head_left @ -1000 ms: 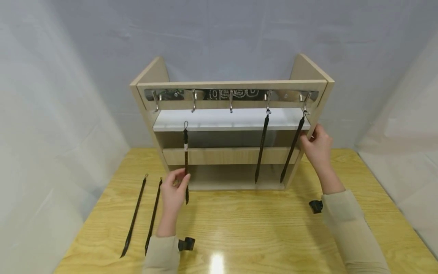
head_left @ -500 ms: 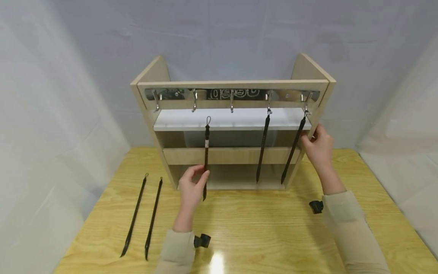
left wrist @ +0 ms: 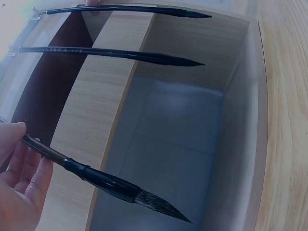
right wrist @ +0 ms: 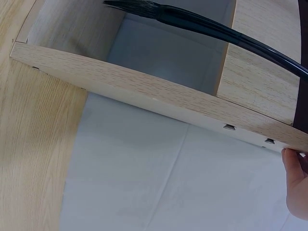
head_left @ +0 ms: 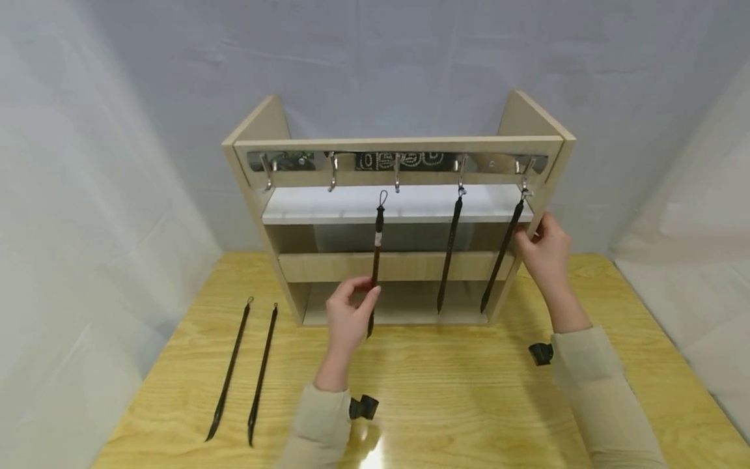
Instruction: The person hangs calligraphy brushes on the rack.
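My left hand (head_left: 349,319) pinches a calligraphy brush (head_left: 377,244) by its brown handle, tip down and cord loop up. That loop sits just below and left of the middle hook (head_left: 397,179), apart from it. In the left wrist view the held brush (left wrist: 106,185) shows its dark, pointed bristles. My right hand (head_left: 546,254) grips the right side panel of the wooden shelf (head_left: 375,144), thumb on the inner side. Two calligraphy brushes hang from the rightmost hooks: one brush (head_left: 450,254) on the fourth hook, another brush (head_left: 502,257) on the last.
Two more calligraphy brushes, a left one (head_left: 234,365) and a right one (head_left: 262,371), lie on the wooden table (head_left: 433,391) left of the shelf. A metal hook rail (head_left: 334,163) spans the shelf's front. Pale sheeting (head_left: 398,58) hangs behind.
My left hand has carried its brush rightward and slightly up, from near the second hook to just beneath the middle one. My right hand keeps its grip on the shelf.
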Motion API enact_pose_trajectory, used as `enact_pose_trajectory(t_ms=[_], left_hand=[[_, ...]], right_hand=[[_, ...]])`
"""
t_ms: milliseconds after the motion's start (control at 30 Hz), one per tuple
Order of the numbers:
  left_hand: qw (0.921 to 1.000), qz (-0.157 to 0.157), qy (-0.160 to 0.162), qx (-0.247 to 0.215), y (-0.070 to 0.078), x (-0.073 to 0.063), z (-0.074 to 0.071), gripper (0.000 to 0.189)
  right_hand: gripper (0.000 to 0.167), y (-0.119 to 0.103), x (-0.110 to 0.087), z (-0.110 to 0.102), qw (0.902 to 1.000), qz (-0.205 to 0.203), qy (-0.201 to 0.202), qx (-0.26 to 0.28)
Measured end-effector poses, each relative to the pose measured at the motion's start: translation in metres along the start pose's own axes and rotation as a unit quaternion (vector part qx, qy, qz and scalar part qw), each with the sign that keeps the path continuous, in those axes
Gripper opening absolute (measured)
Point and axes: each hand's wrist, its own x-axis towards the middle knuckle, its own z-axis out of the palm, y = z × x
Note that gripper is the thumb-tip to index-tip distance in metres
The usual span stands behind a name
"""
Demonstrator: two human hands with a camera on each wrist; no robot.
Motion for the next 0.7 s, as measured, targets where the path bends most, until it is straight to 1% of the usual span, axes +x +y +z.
enact_pose_trajectory(t_ms=[133,300,400,700], left_hand=[[1.0,0.002,-0.007,0.004,0.0047,0.0007,0.0031,0.015],[0.9999,0.012,-0.011,0.002,0.0058,0.0003,0.006,0.015],[0.9998,0.016,-0.013,0.002,0.0064,0.0005,0.0073,0.015],[0.9997,0.01,-0.017,0.012,0.0075,0.0018,0.0089,0.014]], right_hand=[[0.016,-0.0008,-0.0004,-0.0004,1.0,0.001,-0.001,0.008],[0.017,-0.0006,-0.0015,0.0001,0.9998,-0.001,-0.005,0.019],[0.017,-0.0005,-0.0014,0.0004,0.9998,-0.004,-0.003,0.017],[0.014,0.0005,-0.001,0.0004,0.9999,-0.002,-0.001,0.011]])
